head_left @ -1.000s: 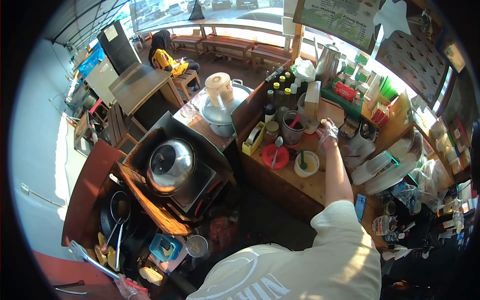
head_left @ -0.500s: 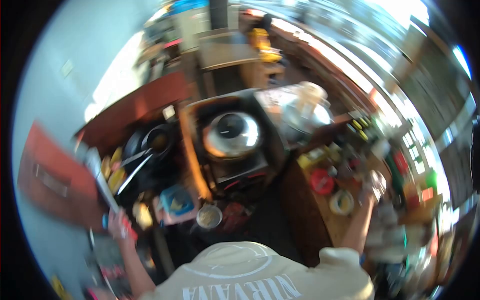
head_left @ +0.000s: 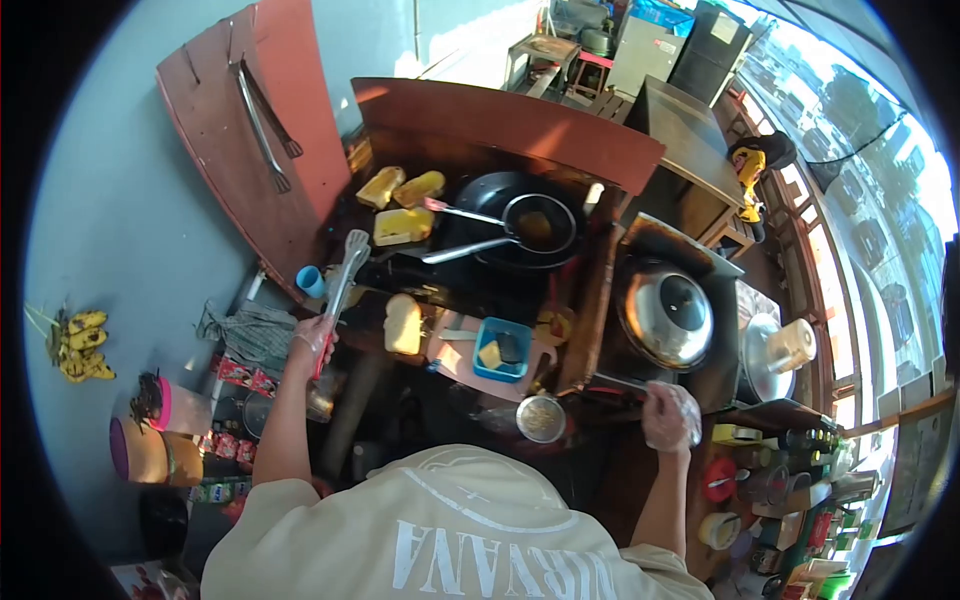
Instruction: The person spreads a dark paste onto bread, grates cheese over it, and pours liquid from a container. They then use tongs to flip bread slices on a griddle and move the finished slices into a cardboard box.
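Near the dark wok, left hand grips tongs; right hand by domed lid, grip unclear.

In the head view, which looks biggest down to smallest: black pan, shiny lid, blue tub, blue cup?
black pan
shiny lid
blue tub
blue cup
Pan and lid look close, so their order is unsure.

Cream short-sleeved T-shirt, white back lettering, clear plastic glove over right hand
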`<action>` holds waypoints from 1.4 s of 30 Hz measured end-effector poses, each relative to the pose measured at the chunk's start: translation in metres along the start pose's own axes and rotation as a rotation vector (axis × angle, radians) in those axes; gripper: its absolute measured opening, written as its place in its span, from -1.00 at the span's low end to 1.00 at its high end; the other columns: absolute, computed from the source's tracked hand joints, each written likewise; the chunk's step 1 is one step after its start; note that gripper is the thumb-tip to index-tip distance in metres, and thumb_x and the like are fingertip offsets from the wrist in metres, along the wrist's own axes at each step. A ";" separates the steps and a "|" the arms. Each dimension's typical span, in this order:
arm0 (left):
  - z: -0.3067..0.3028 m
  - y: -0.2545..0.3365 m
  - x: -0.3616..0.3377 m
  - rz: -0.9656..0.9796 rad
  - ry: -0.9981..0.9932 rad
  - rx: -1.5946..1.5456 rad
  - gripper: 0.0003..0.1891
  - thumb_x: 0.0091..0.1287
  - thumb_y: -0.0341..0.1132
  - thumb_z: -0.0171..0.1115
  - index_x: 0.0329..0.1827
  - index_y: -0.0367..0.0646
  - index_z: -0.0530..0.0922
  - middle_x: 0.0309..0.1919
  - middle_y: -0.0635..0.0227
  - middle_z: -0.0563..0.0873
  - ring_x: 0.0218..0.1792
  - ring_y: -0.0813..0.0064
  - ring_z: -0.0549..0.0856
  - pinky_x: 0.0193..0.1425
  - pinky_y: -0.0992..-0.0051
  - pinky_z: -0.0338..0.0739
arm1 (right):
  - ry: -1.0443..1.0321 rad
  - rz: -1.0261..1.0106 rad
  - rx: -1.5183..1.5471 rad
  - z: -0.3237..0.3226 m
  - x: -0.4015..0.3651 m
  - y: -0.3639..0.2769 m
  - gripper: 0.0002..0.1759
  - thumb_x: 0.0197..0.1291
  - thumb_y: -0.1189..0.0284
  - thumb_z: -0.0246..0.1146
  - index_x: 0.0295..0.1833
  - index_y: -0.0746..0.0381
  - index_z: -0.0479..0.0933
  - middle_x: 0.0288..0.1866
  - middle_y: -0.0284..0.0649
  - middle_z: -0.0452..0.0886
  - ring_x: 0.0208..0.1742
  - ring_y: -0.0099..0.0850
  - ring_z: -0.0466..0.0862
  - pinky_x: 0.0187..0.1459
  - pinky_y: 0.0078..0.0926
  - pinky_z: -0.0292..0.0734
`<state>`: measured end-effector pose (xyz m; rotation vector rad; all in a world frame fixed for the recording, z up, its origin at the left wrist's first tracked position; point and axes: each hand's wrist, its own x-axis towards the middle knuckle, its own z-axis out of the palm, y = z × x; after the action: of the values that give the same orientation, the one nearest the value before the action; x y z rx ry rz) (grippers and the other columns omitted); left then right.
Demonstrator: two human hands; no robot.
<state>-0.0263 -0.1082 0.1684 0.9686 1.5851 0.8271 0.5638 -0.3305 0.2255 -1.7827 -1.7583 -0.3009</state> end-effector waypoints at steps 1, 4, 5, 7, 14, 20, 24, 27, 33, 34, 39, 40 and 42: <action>-0.015 -0.003 0.024 0.014 -0.021 0.046 -0.68 0.51 -0.03 0.16 -0.13 -0.12 0.60 -0.55 0.45 0.57 -0.69 0.65 0.49 -0.70 0.55 0.39 | -0.016 -0.030 0.049 0.030 0.010 -0.010 -0.87 0.10 0.49 0.33 -0.20 0.12 0.66 -0.22 -0.16 0.75 -0.14 -0.15 0.74 -0.04 -0.16 0.64; -0.066 -0.004 0.096 -0.019 -0.121 0.064 -0.66 0.50 -0.02 0.18 -0.13 -0.16 0.61 -0.56 0.43 0.58 -0.72 0.63 0.48 -0.72 0.53 0.37 | -0.080 0.012 0.092 0.097 0.036 -0.034 -0.88 0.10 0.49 0.33 -0.20 0.16 0.65 -0.24 -0.14 0.74 -0.17 -0.12 0.73 -0.05 -0.15 0.64; -0.083 0.000 0.120 -0.028 -0.132 0.068 -0.66 0.50 -0.02 0.18 -0.13 -0.16 0.61 -0.56 0.43 0.58 -0.72 0.63 0.48 -0.72 0.53 0.37 | -0.122 0.075 0.091 0.114 0.042 -0.037 -0.87 0.10 0.49 0.33 -0.20 0.18 0.65 -0.25 -0.13 0.73 -0.18 -0.11 0.72 -0.07 -0.15 0.64; -0.113 0.009 0.158 -0.122 -0.225 0.138 -0.63 0.49 -0.01 0.20 -0.11 -0.20 0.61 -0.54 0.38 0.62 -0.73 0.61 0.49 -0.73 0.53 0.36 | -0.098 0.139 0.006 0.140 0.052 -0.043 -0.88 0.09 0.48 0.34 -0.21 0.17 0.66 -0.27 -0.12 0.73 -0.20 -0.10 0.71 -0.09 -0.15 0.64; -0.122 0.058 0.254 -0.181 -0.527 0.268 -0.56 0.46 0.05 0.21 -0.13 -0.24 0.62 -0.57 0.31 0.66 -0.72 0.60 0.54 -0.74 0.52 0.39 | -0.074 0.498 -0.099 0.182 0.072 -0.041 -0.85 0.14 0.42 0.33 -0.17 0.19 0.67 -0.30 -0.04 0.69 -0.20 -0.06 0.69 -0.14 -0.12 0.58; -0.058 0.078 0.328 -0.155 -0.729 0.394 -0.62 0.48 -0.01 0.21 -0.07 -0.20 0.62 -0.52 0.34 0.67 -0.70 0.62 0.52 -0.72 0.56 0.36 | -0.010 0.492 -0.158 0.202 0.080 -0.059 -0.86 0.17 0.45 0.32 -0.15 0.20 0.66 -0.30 -0.03 0.66 -0.21 -0.04 0.66 -0.15 -0.09 0.55; -0.039 0.090 0.332 -0.214 -0.765 0.419 -0.65 0.48 -0.03 0.23 -0.12 -0.18 0.63 -0.52 0.38 0.66 -0.69 0.66 0.51 -0.70 0.58 0.36 | 0.016 0.368 -0.258 0.209 0.073 -0.048 -0.84 0.07 0.53 0.31 -0.19 0.16 0.66 -0.37 -0.16 0.64 -0.33 -0.17 0.65 -0.24 -0.23 0.55; -0.039 0.093 0.332 -0.118 -0.769 0.485 -0.66 0.46 -0.02 0.27 -0.12 -0.17 0.66 -0.52 0.39 0.65 -0.65 0.65 0.53 -0.63 0.55 0.40 | 0.010 0.362 -0.230 0.210 0.072 -0.050 -0.84 0.05 0.54 0.31 -0.21 0.16 0.64 -0.40 -0.17 0.61 -0.35 -0.16 0.63 -0.25 -0.20 0.54; -0.061 0.092 0.326 0.792 -0.492 0.814 -0.64 0.32 -0.11 0.39 0.10 -0.06 0.69 -0.53 0.18 0.63 -0.50 0.30 0.65 -0.32 0.26 0.57 | 0.028 0.294 -0.270 0.210 0.075 -0.047 -0.85 0.04 0.54 0.30 -0.23 0.14 0.62 -0.42 -0.18 0.59 -0.36 -0.15 0.60 -0.26 -0.17 0.51; -0.064 0.096 0.323 0.978 -0.332 0.910 -0.58 0.28 -0.14 0.42 0.18 -0.02 0.67 -0.53 0.13 0.61 -0.45 0.18 0.67 -0.23 0.19 0.58 | 0.019 0.297 -0.275 0.211 0.074 -0.046 -0.85 0.03 0.54 0.30 -0.24 0.14 0.62 -0.43 -0.18 0.58 -0.37 -0.15 0.60 -0.26 -0.17 0.51; -0.065 0.112 0.298 1.468 0.017 1.263 -0.50 0.19 -0.27 0.36 0.27 0.13 0.62 -0.17 0.41 0.63 -0.24 0.34 0.63 -0.21 0.32 0.59 | 0.027 0.287 -0.253 0.208 0.077 -0.048 -0.86 0.02 0.54 0.30 -0.24 0.15 0.61 -0.45 -0.18 0.58 -0.37 -0.15 0.60 -0.27 -0.16 0.51; -0.066 0.112 0.297 1.462 0.017 1.262 -0.50 0.19 -0.27 0.36 0.27 0.13 0.62 -0.17 0.41 0.63 -0.24 0.34 0.63 -0.21 0.32 0.59 | 0.028 0.277 -0.253 0.208 0.077 -0.047 -0.86 0.02 0.54 0.29 -0.25 0.16 0.61 -0.46 -0.18 0.58 -0.37 -0.15 0.60 -0.27 -0.16 0.51; -0.071 0.114 0.293 1.636 0.126 1.412 -0.51 0.24 -0.33 0.26 0.29 0.10 0.60 -0.23 0.42 0.59 -0.26 0.38 0.60 -0.20 0.35 0.57 | 0.022 0.259 -0.247 0.208 0.078 -0.049 -0.86 0.01 0.54 0.29 -0.25 0.16 0.61 -0.47 -0.18 0.58 -0.38 -0.15 0.60 -0.27 -0.16 0.51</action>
<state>-0.1101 0.2033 0.1615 3.4610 1.0070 0.5751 0.4717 -0.1526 0.1176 -2.1472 -1.5037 -0.4423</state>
